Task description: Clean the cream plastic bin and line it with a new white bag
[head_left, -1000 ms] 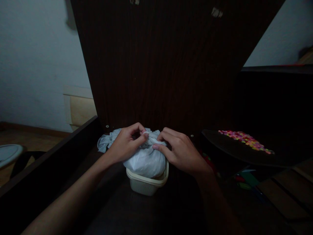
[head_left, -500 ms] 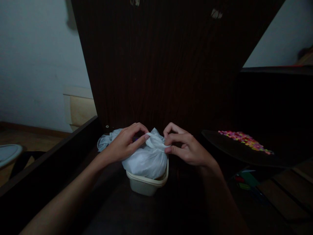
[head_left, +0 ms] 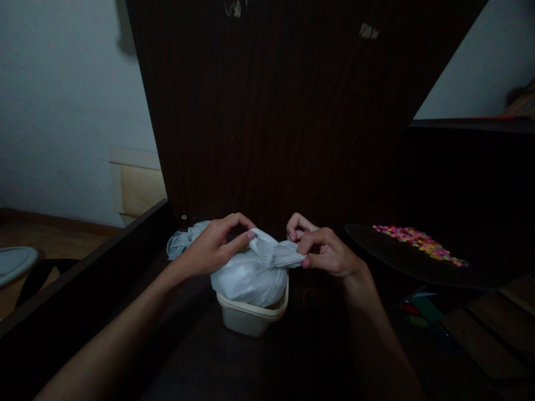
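A white plastic bag point(head_left: 251, 281), rounded and full, sits in a small cream basket point(head_left: 251, 318) on the dark surface. What the bag contains is hidden. My left hand point(head_left: 219, 242) pinches a twisted end of the bag between thumb and fingertips. On the other side my right hand point(head_left: 328, 250) grips another end, drawn out to the right of the basket. The bag's top is twisted together between the two hands. Behind my left wrist lies a crumpled, translucent plastic bag point(head_left: 179, 244).
A dark wooden panel point(head_left: 276, 111) rises behind the basket. To the right, a dark tray point(head_left: 376, 253) bears many small pink, red and yellow pieces point(head_left: 420, 239). Small green and red items point(head_left: 424, 309) lie below it. A raised dark edge point(head_left: 104, 262) runs along the left.
My right hand has moved a little to the right, stretching out its end of the bag. My left hand keeps its pinch in nearly the same place.
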The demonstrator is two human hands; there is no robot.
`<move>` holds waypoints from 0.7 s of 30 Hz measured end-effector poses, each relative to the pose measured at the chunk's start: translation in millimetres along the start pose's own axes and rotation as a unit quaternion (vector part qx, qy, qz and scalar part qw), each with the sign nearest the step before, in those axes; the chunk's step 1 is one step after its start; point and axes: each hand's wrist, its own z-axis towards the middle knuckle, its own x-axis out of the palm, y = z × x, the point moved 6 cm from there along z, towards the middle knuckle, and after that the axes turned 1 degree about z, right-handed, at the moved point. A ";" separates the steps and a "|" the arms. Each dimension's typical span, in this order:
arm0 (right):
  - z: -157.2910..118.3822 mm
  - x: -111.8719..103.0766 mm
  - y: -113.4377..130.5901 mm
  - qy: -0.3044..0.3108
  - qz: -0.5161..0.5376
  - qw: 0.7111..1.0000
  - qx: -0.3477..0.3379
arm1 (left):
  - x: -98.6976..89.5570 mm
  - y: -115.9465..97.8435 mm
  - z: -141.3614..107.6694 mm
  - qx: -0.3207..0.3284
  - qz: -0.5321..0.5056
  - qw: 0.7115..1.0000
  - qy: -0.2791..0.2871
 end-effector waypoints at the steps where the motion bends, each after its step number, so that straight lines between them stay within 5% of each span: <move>1: -0.6 -0.8 -2.1 0.002 0.012 1.000 -0.003 | 0.3 0.1 0.1 -0.003 -0.002 1.000 0.001; 7: -6.3 -6.9 -9.0 0.001 0.043 0.999 -0.012 | 0.1 3.0 0.3 -0.005 -0.007 1.000 -0.007; 12: -8.2 -11.8 -11.1 -0.036 0.018 0.998 0.050 | -5.5 5.0 0.4 -0.023 -0.023 0.998 -0.053; 16: -6.7 -18.0 -22.1 -0.172 0.080 0.976 0.106 | -7.8 -5.6 -0.5 -0.019 -0.036 0.997 -0.062; 21: -0.1 -26.6 -29.1 -0.300 0.102 0.945 0.082 | -7.6 -23.9 -8.4 -0.010 -0.071 0.997 0.034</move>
